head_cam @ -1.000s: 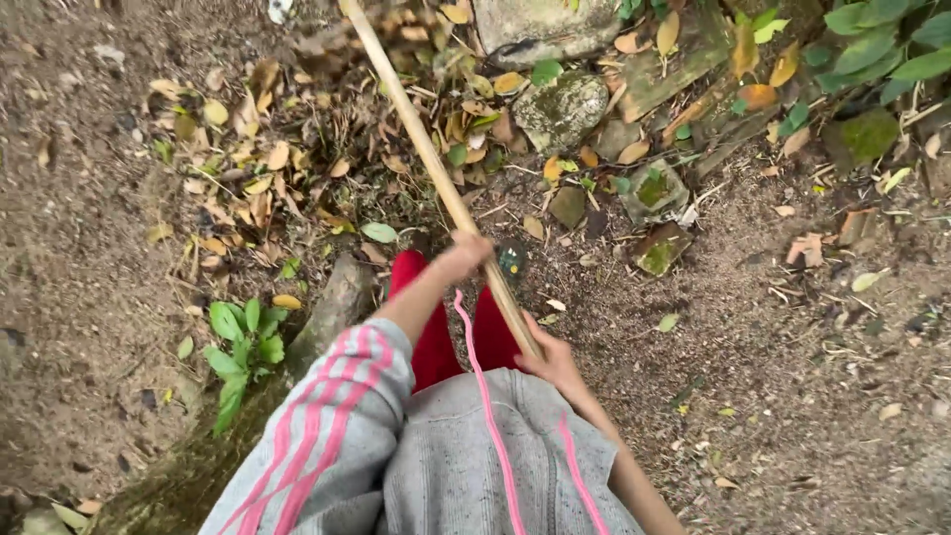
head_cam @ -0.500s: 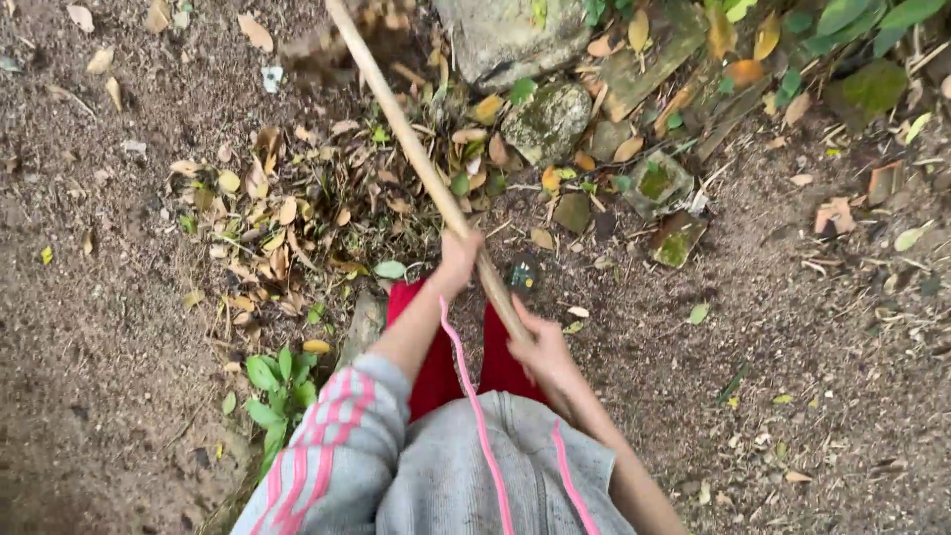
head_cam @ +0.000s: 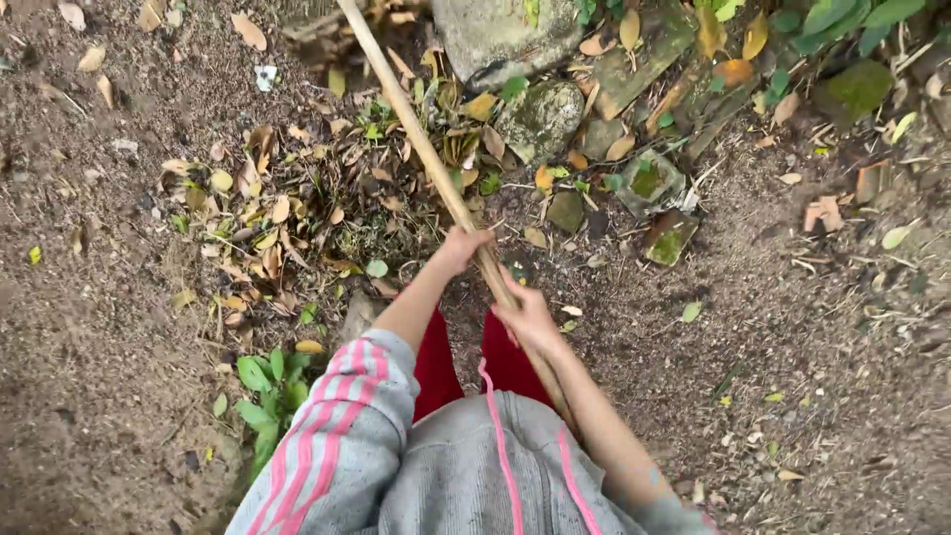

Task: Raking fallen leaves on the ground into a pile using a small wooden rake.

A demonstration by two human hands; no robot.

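Note:
A long pale wooden handle (head_cam: 416,139) slants from my waist up to the top edge of the view, its far end out of sight. My left hand (head_cam: 460,246) is closed around it higher up. Lower down the shaft, my right hand (head_cam: 528,319) grips it near my body. Under the handle lies a heap of dry brown and yellow leaves (head_cam: 297,208) on bare soil. My grey top with pink stripes (head_cam: 436,466) and red trousers (head_cam: 441,362) fill the bottom centre.
Mossy stones (head_cam: 540,114) and broken slabs (head_cam: 659,178) lie at the top centre and right. A small green plant (head_cam: 267,381) grows at my left, beside a grey stone (head_cam: 359,315). Green shrub leaves (head_cam: 852,20) fill the top right corner.
My right hand slid up the handle, closer to the left hand. The handle's lower end has come closer to my body. The view shifted slightly, and the leaf heap sits a little lower.

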